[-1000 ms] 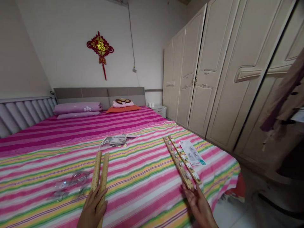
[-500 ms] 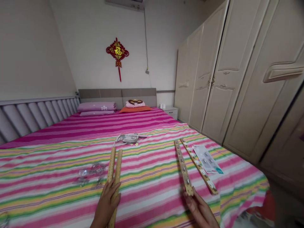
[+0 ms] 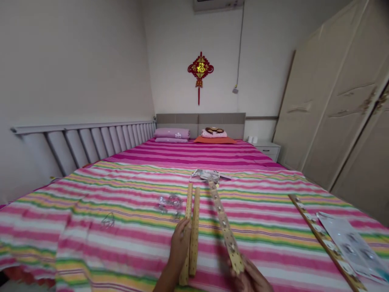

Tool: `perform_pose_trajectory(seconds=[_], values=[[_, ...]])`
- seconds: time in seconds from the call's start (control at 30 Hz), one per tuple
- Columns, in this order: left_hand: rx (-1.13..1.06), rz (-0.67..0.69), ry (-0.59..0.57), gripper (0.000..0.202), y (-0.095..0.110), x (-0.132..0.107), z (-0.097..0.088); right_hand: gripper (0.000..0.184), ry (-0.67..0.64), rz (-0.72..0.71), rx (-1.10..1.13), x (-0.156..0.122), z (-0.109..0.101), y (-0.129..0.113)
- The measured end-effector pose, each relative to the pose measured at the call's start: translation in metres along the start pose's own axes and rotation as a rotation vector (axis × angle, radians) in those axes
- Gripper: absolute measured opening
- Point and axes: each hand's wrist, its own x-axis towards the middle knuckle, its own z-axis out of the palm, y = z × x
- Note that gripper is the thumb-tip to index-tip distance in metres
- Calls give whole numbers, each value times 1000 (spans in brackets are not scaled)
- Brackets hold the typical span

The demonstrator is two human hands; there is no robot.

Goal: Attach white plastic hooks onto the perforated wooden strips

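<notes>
On the striped sheet (image 3: 127, 243), four long wooden strips are seen: two plain and two studded. The two plain strips (image 3: 196, 235) are laid side by side with a narrow gap between them. The left one is touched along its edge by the fingers of the left hand (image 3: 180, 236); whether it is gripped cannot be told. By the right hand (image 3: 249, 276), the near end of one studded strip (image 3: 224, 223) is pinched between thumb and fingers. That strip is slanted away to the left, its far end seen against a grey bundle (image 3: 208, 175); whether the two touch cannot be told. At least five metal pieces are carried on it, though the count is blurred.

Well to the right, the second studded strip (image 3: 323, 239) is laid, with at least five white fittings along it, and just beside it one clear packet (image 3: 349, 243). Left of the plain strips, one cluster of clear plastic (image 3: 170, 201) is spread, its pieces too blurred to be counted; farther left, one small clear scrap (image 3: 107, 220) is seen. Near the headboard (image 3: 178, 119), two layers of purple bedding (image 3: 172, 133) are stacked, and one pink bundle (image 3: 214, 133) is set on one orange mat (image 3: 215, 140).
</notes>
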Motion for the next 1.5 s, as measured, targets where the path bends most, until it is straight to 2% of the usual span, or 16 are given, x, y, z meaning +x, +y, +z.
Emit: perform_pose_trajectory(seconds=[0.07, 0.17, 0.27, 0.37, 0.47, 0.57, 0.7, 0.9, 1.07, 1.23, 1.33, 1.4, 1.5], values=[[-205, -120, 24, 41, 6, 1, -6, 35, -38, -15, -56, 16, 34, 4], [-543, -312, 97, 37, 11, 6, -15, 28, -159, -48, -190, 47, 72, 16], [-807, -499, 169, 33, 18, 15, -22, 32, -203, -77, -308, 81, 92, 34], [-910, -572, 120, 45, 25, 23, -25, 43, -171, -126, -450, 111, 100, 52], [-863, -554, 92, 57, 31, 31, -24, 52, -153, -184, -591, 127, 102, 63], [-702, -504, 111, 55, 31, 41, -22, 58, -122, -206, -635, 132, 104, 67], [-426, -378, 184, 52, 19, 57, -17, 56, -115, -189, -639, 134, 103, 65], [-210, -242, 216, 54, 2, 76, -14, 50, -116, -121, -572, 141, 100, 62], [-140, -213, 249, 52, -4, 86, -22, 45, -14, -99, -470, 144, 104, 62], [49, 14, 267, 39, -12, 100, -39, 49, -1, -93, -478, 144, 102, 59], [102, 98, 283, 39, -10, 112, -44, 53, 14, -102, -516, 142, 98, 58], [108, 104, 275, 40, -5, 123, -43, 53, 4, -103, -546, 141, 96, 58], [22, 15, 268, 41, 4, 142, -37, 53, -55, -94, -596, 140, 91, 59]])
